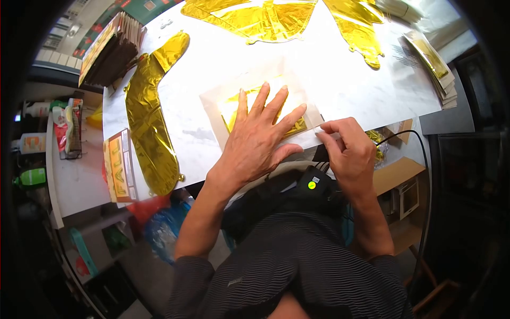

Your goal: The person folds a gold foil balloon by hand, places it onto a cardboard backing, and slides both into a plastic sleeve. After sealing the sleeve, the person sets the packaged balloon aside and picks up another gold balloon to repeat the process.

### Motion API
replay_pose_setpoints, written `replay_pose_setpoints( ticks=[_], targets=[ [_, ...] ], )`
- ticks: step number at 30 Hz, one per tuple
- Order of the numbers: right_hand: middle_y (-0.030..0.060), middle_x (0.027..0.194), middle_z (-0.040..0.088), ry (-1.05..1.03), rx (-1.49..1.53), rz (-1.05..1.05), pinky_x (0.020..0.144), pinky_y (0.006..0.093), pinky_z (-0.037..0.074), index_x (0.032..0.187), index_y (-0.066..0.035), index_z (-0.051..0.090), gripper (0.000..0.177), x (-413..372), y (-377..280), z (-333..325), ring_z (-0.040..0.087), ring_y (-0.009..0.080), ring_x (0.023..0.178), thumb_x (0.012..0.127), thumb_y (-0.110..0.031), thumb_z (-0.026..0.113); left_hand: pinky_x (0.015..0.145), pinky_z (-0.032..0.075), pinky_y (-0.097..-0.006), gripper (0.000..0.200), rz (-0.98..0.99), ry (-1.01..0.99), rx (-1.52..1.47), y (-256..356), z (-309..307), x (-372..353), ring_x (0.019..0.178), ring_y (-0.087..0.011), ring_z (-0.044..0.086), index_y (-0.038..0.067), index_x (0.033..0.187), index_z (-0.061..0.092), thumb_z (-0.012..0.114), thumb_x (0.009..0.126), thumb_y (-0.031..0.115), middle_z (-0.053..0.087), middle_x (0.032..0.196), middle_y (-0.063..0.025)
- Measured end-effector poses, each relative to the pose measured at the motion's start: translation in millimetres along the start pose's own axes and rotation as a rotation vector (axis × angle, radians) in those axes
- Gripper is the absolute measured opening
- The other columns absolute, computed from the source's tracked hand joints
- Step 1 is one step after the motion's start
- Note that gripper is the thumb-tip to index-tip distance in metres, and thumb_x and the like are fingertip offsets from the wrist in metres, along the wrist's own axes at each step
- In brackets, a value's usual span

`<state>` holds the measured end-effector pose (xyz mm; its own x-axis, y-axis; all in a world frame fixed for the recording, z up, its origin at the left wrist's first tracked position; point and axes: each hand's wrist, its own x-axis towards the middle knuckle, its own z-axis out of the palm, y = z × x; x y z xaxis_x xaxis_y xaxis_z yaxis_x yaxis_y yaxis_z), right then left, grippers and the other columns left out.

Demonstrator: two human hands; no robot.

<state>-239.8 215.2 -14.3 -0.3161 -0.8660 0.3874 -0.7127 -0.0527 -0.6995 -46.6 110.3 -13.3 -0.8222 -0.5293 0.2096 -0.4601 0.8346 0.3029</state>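
Observation:
My left hand (258, 130) lies flat with its fingers spread on a clear plastic bag (212, 109). Inside the bag, a folded gold foil piece (298, 126) shows under and around the fingers. At the bag's lower right corner, by the table's front edge, the thumb and index finger of my right hand (348, 149) are pinched together. What lies between those fingertips is too small to make out; the bag's edge runs right beside them.
Gold foil balloons lie at the left (146, 106), back (265, 21) and back right (356, 32) of the white table (191, 85). A printed card (121, 167) rests front left. Packet stacks stand back left (109, 50) and right (433, 69). A cardboard box (398, 178) sits below right.

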Motion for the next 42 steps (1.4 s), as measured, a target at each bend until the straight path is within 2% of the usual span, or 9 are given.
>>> replay_pose_setpoints(
  ticks=[12,19,21,27,31,34,37,39,42],
  targets=[
    [0.007,0.08,0.065,-0.037,-0.153,-0.095,0.056,0.0336,0.049,0.093,-0.006,0.074,0.012,11.3,3.7,6.5,0.063,0.0201,0.063,0.085,-0.007,0.082,0.118,0.022,-0.0749,0.073,0.002,-0.041,0.027,3.8,-4.4,1.8,0.151,-0.0484,0.031,0.031,0.154,0.052,0.078,0.087,0.046,0.038,0.161,-0.0191],
    [0.0102,0.089,0.066,-0.072,-0.092,-0.186,0.061,0.0359,0.053,0.099,-0.003,0.072,0.012,13.8,14.8,-15.6,0.067,0.0264,0.07,0.089,0.003,0.074,0.121,0.021,-0.0734,0.072,0.014,-0.038,0.033,7.4,-9.5,2.8,0.155,-0.0464,0.027,0.034,0.152,0.053,0.078,0.086,0.048,0.033,0.166,-0.0178],
    [0.0111,0.095,0.066,-0.139,-0.116,-0.24,0.065,0.0377,0.054,0.102,-0.003,0.072,0.019,14.3,15.0,-20.6,0.069,0.0279,0.077,0.088,0.009,0.069,0.121,0.02,-0.0736,0.068,0.047,-0.043,0.039,6.3,-7.1,5.5,0.155,-0.046,0.028,0.035,0.152,0.053,0.074,0.089,0.05,0.034,0.165,-0.0185],
    [0.0105,0.096,0.064,-0.311,-0.127,-0.258,0.064,0.0363,0.053,0.101,-0.003,0.071,0.022,8.1,16.7,-37.4,0.069,0.027,0.077,0.085,0.011,0.067,0.121,0.021,-0.0736,0.059,0.036,-0.028,0.108,0.6,10.4,2.0,0.153,-0.0458,0.029,0.035,0.151,0.054,0.064,0.096,0.053,0.037,0.163,-0.0185],
    [0.0101,0.096,0.064,-0.379,-0.012,-0.247,0.064,0.0358,0.053,0.099,-0.003,0.07,0.019,13.3,21.1,-45.0,0.068,0.0264,0.076,0.085,0.01,0.068,0.121,0.021,-0.0731,0.058,0.037,-0.025,0.105,0.4,11.8,1.7,0.153,-0.0453,0.03,0.034,0.151,0.055,0.061,0.097,0.054,0.037,0.162,-0.0183],
    [0.0105,0.093,0.063,-0.294,0.036,-0.156,0.065,0.036,0.052,0.093,-0.002,0.069,0.013,20.6,11.5,-37.6,0.067,0.0266,0.075,0.085,0.008,0.071,0.121,0.021,-0.0727,0.057,0.036,-0.029,0.117,1.5,9.5,2.4,0.153,-0.0448,0.029,0.032,0.15,0.056,0.06,0.098,0.053,0.038,0.162,-0.0186],
    [0.0093,0.091,0.063,-0.347,-0.046,-0.256,0.064,0.0343,0.05,0.091,-0.001,0.068,0.011,22.0,18.7,-36.1,0.065,0.0236,0.073,0.084,0.006,0.073,0.122,0.02,-0.0724,0.056,0.043,-0.016,0.101,0.4,10.0,2.5,0.153,-0.0447,0.029,0.031,0.15,0.057,0.06,0.098,0.052,0.039,0.162,-0.0188],
    [0.009,0.091,0.062,-0.478,-0.044,-0.247,0.064,0.034,0.049,0.093,-0.001,0.068,0.013,20.5,23.6,-46.1,0.064,0.0226,0.073,0.084,0.003,0.076,0.122,0.018,-0.0721,0.056,0.043,-0.02,0.099,0.7,9.7,1.6,0.154,-0.0448,0.029,0.031,0.15,0.057,0.06,0.098,0.052,0.039,0.162,-0.0185],
    [0.0089,0.091,0.062,-0.512,0.099,-0.16,0.064,0.0351,0.049,0.094,-0.002,0.069,0.016,24.4,26.6,-51.2,0.063,0.0225,0.073,0.083,0.0,0.079,0.123,0.017,-0.0721,0.057,0.039,-0.037,0.107,0.7,9.3,2.3,0.154,-0.0443,0.028,0.032,0.15,0.056,0.06,0.098,0.053,0.038,0.163,-0.0178]
  ],
)
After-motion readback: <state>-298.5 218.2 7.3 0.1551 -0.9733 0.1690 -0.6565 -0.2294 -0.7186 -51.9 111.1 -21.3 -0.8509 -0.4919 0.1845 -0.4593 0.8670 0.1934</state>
